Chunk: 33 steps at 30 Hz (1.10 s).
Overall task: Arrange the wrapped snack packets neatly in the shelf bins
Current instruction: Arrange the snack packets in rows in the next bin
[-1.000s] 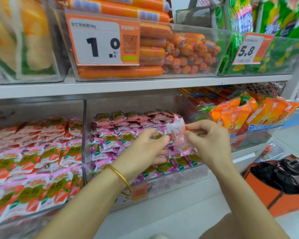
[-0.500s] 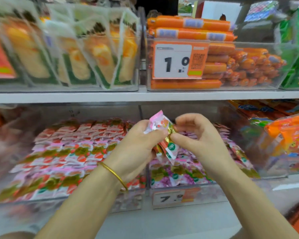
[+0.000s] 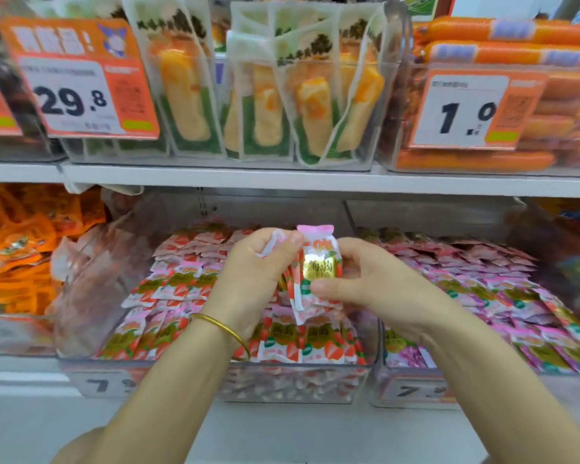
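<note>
Snack packet (image 3: 318,262) standing upright at centre, left hand (image 3: 255,279) and right hand (image 3: 375,283) both pinching it, hovering over clear middle bin (image 3: 292,383) at 6 o'clock holding rowed red-white packets (image 3: 181,289), neighbouring bin (image 3: 402,376) at 4 o'clock holding purple packets (image 3: 482,286)

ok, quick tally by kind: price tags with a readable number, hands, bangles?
Readable price tags: 4 (29.8 tag, 1.0 tag, left 7 tag, right 7 tag)
Hands: 2 (left hand, right hand, both gripping the raised snack packet)
Gold bangle: 1
Total: 7
</note>
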Available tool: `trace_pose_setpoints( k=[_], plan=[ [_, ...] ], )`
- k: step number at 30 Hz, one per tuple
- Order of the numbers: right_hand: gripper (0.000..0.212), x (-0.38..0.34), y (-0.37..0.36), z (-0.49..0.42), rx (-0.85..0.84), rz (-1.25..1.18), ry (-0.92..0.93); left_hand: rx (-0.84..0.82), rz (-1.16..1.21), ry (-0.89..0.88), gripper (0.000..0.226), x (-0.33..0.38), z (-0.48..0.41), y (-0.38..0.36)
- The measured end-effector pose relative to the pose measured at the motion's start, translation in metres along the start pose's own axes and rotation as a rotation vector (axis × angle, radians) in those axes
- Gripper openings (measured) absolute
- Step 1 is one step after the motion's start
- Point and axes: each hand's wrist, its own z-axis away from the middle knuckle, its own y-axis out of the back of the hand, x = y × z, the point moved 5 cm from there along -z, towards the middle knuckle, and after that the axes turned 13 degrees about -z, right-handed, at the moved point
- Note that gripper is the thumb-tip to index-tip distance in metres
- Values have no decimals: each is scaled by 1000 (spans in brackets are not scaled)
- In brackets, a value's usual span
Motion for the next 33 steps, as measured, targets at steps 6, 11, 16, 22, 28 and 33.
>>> trace_pose_setpoints(
  k=[6, 11, 16, 22, 28, 33],
  plan=[
    [40, 6, -1, -14, 167, -153, 11, 268, -263, -52, 23, -9, -9, 52],
    [55, 10, -7, -18, 185, -124, 7, 208, -32, 152, 12, -28, -3, 81],
    [30, 28, -15, -22, 222, -209, -77, 207, 133, 197, 25, -30, 7, 97],
    [25, 40, -26, -29, 202, 37, -52, 86, 49, 342, 31, -46, 19, 93],
    [34, 41, -39, -34, 189, 166, -77, -23, -553, 151, 38, -53, 22, 88],
    [34, 37, -41, -32, 205, 267, -89, 24, -983, 71, 11, -54, 26, 83]
  ],
)
